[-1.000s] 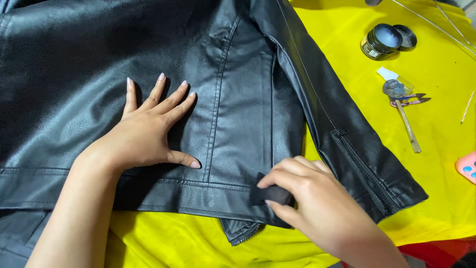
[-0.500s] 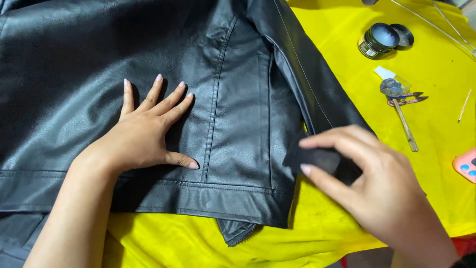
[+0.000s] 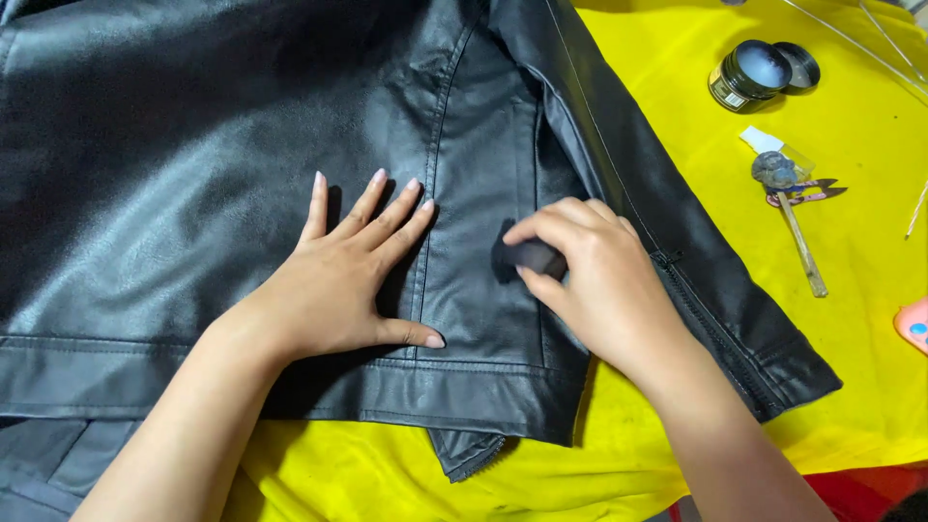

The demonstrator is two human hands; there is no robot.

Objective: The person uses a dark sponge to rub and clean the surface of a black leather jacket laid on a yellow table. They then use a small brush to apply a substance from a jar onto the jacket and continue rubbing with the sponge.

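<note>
A black leather jacket [image 3: 193, 145] lies spread flat on a yellow cloth [image 3: 870, 319]. My left hand [image 3: 338, 280] rests palm down on the jacket's back panel, fingers spread, just above the hem band. My right hand [image 3: 599, 280] pinches a small black sponge [image 3: 527, 258] and presses it onto the jacket beside a vertical seam, close to the sleeve [image 3: 677, 242] that runs down to the right.
An open round tin [image 3: 749, 72] with its lid [image 3: 800, 63] sits at the upper right. Below it lie a wooden-handled brush [image 3: 797, 237], a small white piece [image 3: 764, 140] and a pink object [image 3: 913, 324] at the right edge.
My right hand with the sponge has moved from the jacket's lower hem, out over the sleeve, then up and left onto the back panel. The left hand has stayed put.
</note>
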